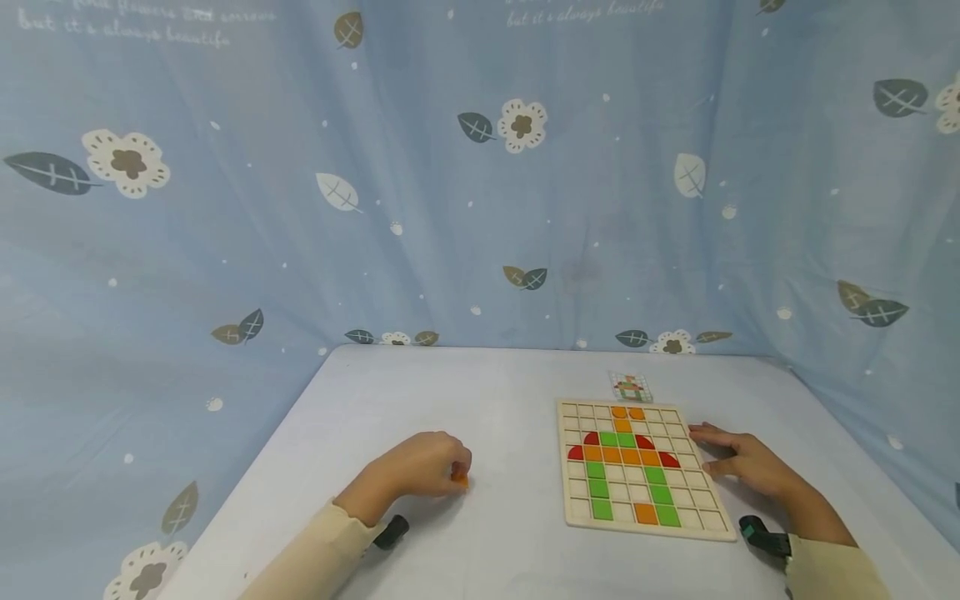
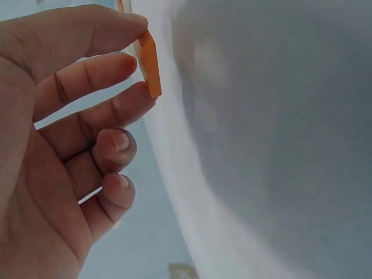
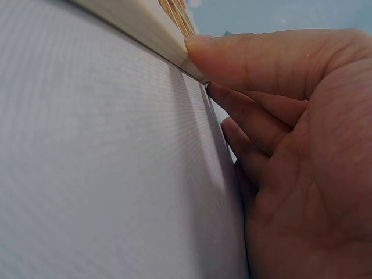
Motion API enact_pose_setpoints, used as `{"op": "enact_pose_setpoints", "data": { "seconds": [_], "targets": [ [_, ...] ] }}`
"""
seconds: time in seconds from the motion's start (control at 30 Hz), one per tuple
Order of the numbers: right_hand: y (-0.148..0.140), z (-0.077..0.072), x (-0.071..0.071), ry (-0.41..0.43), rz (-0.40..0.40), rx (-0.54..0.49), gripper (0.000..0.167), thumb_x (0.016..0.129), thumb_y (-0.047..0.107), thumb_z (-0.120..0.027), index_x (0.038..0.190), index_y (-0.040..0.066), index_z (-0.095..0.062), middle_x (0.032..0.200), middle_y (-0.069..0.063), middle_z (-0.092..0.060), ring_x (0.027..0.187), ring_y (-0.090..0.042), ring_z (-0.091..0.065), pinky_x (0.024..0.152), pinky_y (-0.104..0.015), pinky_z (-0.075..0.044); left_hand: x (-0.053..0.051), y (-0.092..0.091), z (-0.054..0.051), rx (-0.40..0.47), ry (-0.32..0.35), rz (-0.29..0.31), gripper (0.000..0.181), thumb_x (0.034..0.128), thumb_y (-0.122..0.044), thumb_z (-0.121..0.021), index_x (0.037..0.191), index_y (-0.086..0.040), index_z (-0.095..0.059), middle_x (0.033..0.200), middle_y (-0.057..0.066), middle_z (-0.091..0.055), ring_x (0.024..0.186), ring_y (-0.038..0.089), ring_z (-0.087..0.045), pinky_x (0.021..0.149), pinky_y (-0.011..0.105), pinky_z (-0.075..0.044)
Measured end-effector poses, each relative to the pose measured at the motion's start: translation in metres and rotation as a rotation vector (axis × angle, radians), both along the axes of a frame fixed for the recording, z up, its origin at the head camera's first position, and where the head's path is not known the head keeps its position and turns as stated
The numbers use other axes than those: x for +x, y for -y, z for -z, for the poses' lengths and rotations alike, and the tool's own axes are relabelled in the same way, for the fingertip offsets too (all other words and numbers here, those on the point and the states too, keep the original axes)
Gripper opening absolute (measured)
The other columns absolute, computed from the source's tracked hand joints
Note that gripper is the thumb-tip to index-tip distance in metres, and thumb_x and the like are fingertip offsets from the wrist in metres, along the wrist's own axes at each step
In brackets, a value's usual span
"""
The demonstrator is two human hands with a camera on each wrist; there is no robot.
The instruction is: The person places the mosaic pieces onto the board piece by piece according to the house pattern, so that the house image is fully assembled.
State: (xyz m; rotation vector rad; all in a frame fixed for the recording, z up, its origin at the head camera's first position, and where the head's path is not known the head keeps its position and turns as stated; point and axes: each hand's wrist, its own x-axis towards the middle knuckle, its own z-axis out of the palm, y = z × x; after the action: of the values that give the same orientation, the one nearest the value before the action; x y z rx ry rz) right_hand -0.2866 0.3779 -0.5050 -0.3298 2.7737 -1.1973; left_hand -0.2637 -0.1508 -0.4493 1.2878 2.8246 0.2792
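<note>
Over the left part of the white table, my left hand (image 1: 427, 464) pinches a small flat orange tile (image 2: 150, 64) between thumb and fingertips. The tile stands on edge in the left wrist view, its shape only partly visible. To the right lies a square wooden grid board (image 1: 649, 531). Red, green, and orange tiles form a figure in its cells, with an orange square (image 1: 645, 513) in the bottom row beside a green square (image 1: 668, 516). Fingers fairly straight, my right hand (image 1: 750, 467) rests by the board's right edge, its thumb touching the side.
A small pattern card (image 1: 632, 387) lies behind the board, showing a similar coloured figure on a grid. Dark wrist devices sit at both wrists. A blue curtain (image 1: 420, 250) with leaves and flowers hangs behind the table (image 1: 510, 550).
</note>
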Motion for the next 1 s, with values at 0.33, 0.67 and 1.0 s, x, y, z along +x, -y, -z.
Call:
{"op": "enact_pose_setpoints", "data": {
  "seconds": [0.33, 0.67, 1.0],
  "targets": [
    [-0.002, 0.000, -0.001, 0.016, 0.006, -0.005, 0.070, 0.073, 0.018, -0.079, 0.134, -0.007, -0.053, 0.147, -0.033, -0.028, 0.135, -0.057, -0.017, 0.099, -0.073, -0.015, -0.015, -0.031, 0.000, -0.032, -0.015, 0.047, 0.016, 0.0831, -0.022, -0.073, 0.073, -0.027, -0.061, 0.069, -0.019, -0.052, 0.065, 0.002, -0.047, 0.063, 0.021, -0.040],
    [0.000, 0.001, -0.002, 0.045, 0.014, 0.002, 0.067, 0.074, 0.016, -0.078, 0.134, -0.006, -0.054, 0.149, -0.031, -0.027, 0.137, -0.055, -0.015, 0.101, -0.072, -0.014, -0.023, -0.065, 0.004, -0.098, -0.025, 0.087, 0.016, 0.0809, -0.020, -0.074, 0.074, -0.027, -0.061, 0.067, -0.019, -0.050, 0.062, 0.002, -0.045, 0.059, 0.019, -0.039],
    [-0.001, 0.003, -0.002, 0.034, 0.014, -0.012, 0.068, 0.074, 0.017, -0.079, 0.133, -0.006, -0.054, 0.149, -0.031, -0.027, 0.137, -0.054, -0.016, 0.101, -0.072, -0.014, -0.021, -0.099, -0.003, -0.102, -0.003, 0.112, 0.009, 0.0803, -0.019, -0.074, 0.078, -0.024, -0.067, 0.069, -0.017, -0.052, 0.063, 0.004, -0.046, 0.060, 0.020, -0.040]
  ]
}}
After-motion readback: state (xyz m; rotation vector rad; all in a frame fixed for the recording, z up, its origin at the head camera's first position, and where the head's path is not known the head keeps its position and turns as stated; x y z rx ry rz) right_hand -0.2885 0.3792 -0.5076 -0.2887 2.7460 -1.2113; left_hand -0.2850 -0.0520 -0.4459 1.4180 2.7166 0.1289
